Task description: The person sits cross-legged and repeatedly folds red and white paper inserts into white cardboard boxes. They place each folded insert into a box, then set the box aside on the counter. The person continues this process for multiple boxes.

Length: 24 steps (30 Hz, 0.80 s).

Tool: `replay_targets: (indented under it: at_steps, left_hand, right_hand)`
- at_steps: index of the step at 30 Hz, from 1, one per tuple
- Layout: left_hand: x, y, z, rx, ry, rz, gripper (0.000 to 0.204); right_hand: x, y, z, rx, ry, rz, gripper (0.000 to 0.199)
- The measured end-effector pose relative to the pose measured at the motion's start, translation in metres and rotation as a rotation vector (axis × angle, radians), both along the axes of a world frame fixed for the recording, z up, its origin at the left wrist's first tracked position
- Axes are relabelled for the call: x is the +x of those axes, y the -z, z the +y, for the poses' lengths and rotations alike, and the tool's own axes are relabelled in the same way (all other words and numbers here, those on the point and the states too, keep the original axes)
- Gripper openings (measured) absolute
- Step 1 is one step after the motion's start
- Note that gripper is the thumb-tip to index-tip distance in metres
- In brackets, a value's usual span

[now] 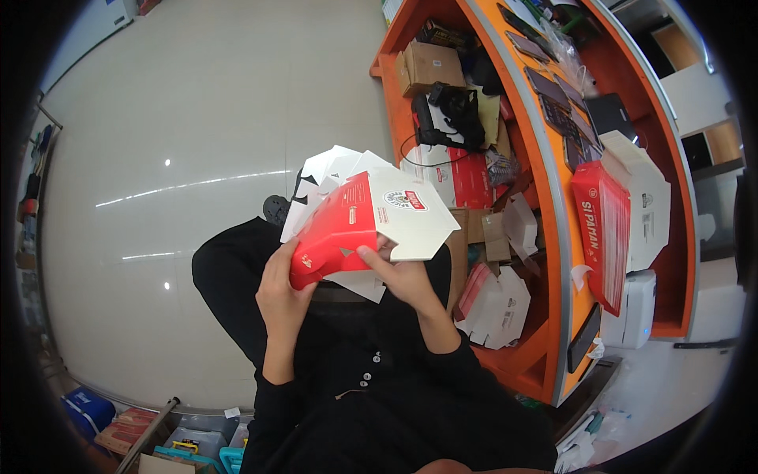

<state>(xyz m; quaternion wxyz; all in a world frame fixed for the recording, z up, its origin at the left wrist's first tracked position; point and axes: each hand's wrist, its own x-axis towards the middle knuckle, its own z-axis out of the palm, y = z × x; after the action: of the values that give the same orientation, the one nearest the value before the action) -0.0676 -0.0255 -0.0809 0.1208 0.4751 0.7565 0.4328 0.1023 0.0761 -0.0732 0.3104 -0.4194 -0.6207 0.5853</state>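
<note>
Above my lap I hold a partly folded red and white cardboard food box [339, 225], its white flaps spread outward. My left hand [284, 284] grips the red near-left corner, fingers curled along its side. At the right, my right hand [403, 276] pinches the near edge, thumb on the red panel and the other fingers mostly hidden behind the card. More white card [359, 283] shows beneath the box; whether it belongs to the same piece I cannot tell.
To my right stands an orange table [545, 158] bearing several phones [545, 87], a stack of flat red and white box blanks [604, 229] and a white device [636, 312]. Its lower shelf holds a brown carton [433, 67] and more box blanks [497, 308]. Bins [193, 446] stand at lower left.
</note>
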Motion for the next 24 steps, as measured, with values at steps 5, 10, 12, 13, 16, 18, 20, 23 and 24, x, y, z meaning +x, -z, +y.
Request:
replay_targets:
  at_steps: [5,10,12,13,16,18,20,23,24]
  left_hand:
    - [-0.008,0.002,0.01,0.016,-0.089,-0.014,0.061]
    - [-0.001,0.011,0.015,0.008,-0.197,-0.151,0.057]
    - [0.004,0.009,0.019,0.028,-0.202,-0.194,0.059]
    - [0.007,0.008,0.02,0.036,-0.208,-0.213,0.06]
    - [0.007,0.009,0.021,0.055,-0.076,-0.225,0.077]
    - [0.013,0.005,0.025,0.173,0.096,-0.296,0.092]
    - [0.016,0.011,0.03,0.278,0.278,-0.364,0.114]
    - [0.014,0.046,0.054,0.271,0.29,-0.288,0.106]
    - [0.01,0.061,0.065,0.195,0.26,-0.232,0.093]
  right_hand:
    - [-0.042,0.027,-0.016,0.475,0.161,-0.176,0.021]
    - [-0.074,0.032,-0.023,0.599,0.225,-0.135,0.02]
    - [-0.087,0.044,-0.029,0.198,0.231,0.137,0.017]
    - [-0.091,0.045,-0.031,-0.005,0.23,0.274,0.015]
    - [-0.079,0.032,-0.019,-0.251,0.126,0.402,0.027]
    - [-0.065,0.025,-0.009,-0.298,0.069,0.452,0.035]
    - [-0.043,-0.006,0.005,-0.033,0.113,0.234,0.034]
    - [0.005,-0.099,0.014,0.407,0.203,0.033,0.032]
    - [0.026,-0.128,0.013,0.555,0.279,-0.052,0.032]
